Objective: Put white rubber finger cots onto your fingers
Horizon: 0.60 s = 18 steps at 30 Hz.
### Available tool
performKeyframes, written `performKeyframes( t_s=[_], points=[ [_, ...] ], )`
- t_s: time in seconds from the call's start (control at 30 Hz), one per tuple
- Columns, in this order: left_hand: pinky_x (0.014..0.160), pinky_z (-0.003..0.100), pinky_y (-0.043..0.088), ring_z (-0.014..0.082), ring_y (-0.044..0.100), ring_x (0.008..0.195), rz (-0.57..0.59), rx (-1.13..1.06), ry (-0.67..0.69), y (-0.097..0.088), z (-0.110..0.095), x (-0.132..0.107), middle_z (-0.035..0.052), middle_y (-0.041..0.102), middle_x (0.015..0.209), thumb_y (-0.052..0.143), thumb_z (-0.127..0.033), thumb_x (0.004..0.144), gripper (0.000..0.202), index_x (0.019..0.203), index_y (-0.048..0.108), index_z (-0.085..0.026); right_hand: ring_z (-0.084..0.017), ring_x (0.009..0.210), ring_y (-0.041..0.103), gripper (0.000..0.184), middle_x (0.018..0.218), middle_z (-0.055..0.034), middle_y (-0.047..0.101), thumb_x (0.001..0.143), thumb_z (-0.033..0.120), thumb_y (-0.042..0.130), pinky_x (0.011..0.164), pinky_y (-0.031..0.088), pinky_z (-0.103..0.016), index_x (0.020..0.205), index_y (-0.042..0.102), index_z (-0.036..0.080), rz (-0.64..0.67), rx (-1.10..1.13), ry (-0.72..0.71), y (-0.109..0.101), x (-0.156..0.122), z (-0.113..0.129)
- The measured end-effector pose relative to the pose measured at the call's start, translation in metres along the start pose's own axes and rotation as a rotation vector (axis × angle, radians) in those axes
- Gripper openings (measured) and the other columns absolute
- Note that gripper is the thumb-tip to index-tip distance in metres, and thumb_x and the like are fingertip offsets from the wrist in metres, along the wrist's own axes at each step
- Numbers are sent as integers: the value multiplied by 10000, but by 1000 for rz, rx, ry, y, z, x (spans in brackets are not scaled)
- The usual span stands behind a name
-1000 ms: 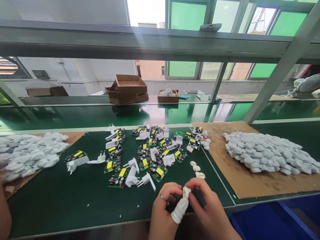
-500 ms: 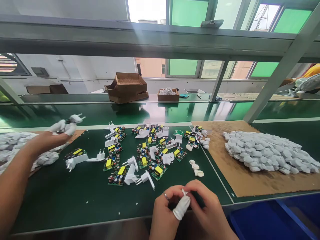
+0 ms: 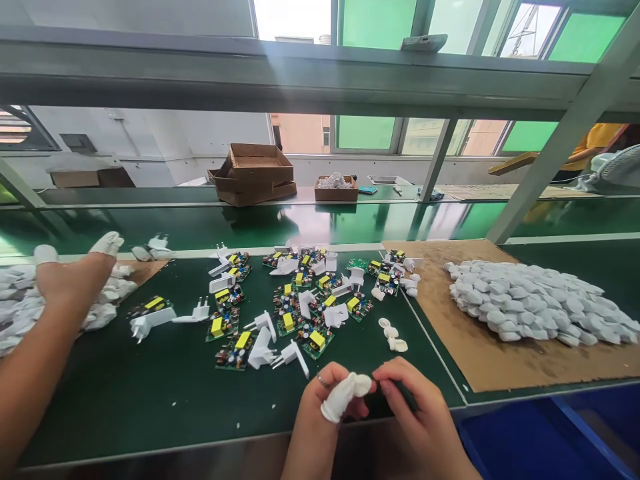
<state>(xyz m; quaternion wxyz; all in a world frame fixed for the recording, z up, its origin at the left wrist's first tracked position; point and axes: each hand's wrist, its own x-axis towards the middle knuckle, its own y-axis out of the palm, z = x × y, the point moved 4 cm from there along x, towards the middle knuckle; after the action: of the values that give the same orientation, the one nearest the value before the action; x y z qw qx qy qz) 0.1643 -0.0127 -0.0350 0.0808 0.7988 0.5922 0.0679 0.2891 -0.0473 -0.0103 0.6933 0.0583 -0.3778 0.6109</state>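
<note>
While the left hand (image 3: 316, 415) wears a white cot (image 3: 339, 400) over its thumb, I see the right hand (image 3: 420, 408) just beside the cot's tip, thumb and forefinger close together. I can't tell whether they pinch anything, nor how the left's curled fingers close. Loose cots (image 3: 399, 345) lie ahead on the green bench (image 3: 150, 420), near the boards (image 3: 317, 341). A co-worker's hand (image 3: 75, 280) is above the left pile (image 3: 103, 313).

I watch the left hand (image 3: 313, 419), a white finger cot (image 3: 336, 401) over its thumb, just beside the pinched fingertips of the right hand (image 3: 419, 401). Loose cots (image 3: 399, 345) lie at one o'clock from them, circuit boards (image 3: 316, 341) at eleven, a white heap (image 3: 530, 300) at two, a co-worker's hand (image 3: 73, 283) at ten
</note>
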Motion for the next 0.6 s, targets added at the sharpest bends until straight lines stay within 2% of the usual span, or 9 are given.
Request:
performKeyframes(
  t_s=[0.17,0.33,0.5,0.6],
  points=[
    [458,218,373,111,466,472,-41,-12,12,-4,1,0,-1,503,508,646,-324,575,155,578,596,-176,-67,653,505,179,725,26,518,778,99,402,574,404,-135,878,479,226,-41,3,22,0,-2,-2],
    [476,236,383,133,460,500,-21,22,42,-3,1,0,15,495,516,601,-344,609,217,491,587,-163,-64,668,503,172,736,24,516,781,101,393,587,405,-131,878,468,221,-26,7,-11,2,0,0],
    [482,235,391,133,454,520,-14,46,70,-3,-2,-1,13,483,533,546,-353,666,245,510,583,-167,-73,692,497,138,759,18,522,803,125,374,613,399,-157,846,471,212,64,49,32,6,-1,0],
    [495,236,399,128,455,525,-8,56,96,-2,-3,-2,6,477,535,566,-351,650,248,482,565,-169,-78,694,490,135,762,13,518,813,142,363,611,391,-170,848,473,213,125,50,65,10,-3,-2]
  ],
)
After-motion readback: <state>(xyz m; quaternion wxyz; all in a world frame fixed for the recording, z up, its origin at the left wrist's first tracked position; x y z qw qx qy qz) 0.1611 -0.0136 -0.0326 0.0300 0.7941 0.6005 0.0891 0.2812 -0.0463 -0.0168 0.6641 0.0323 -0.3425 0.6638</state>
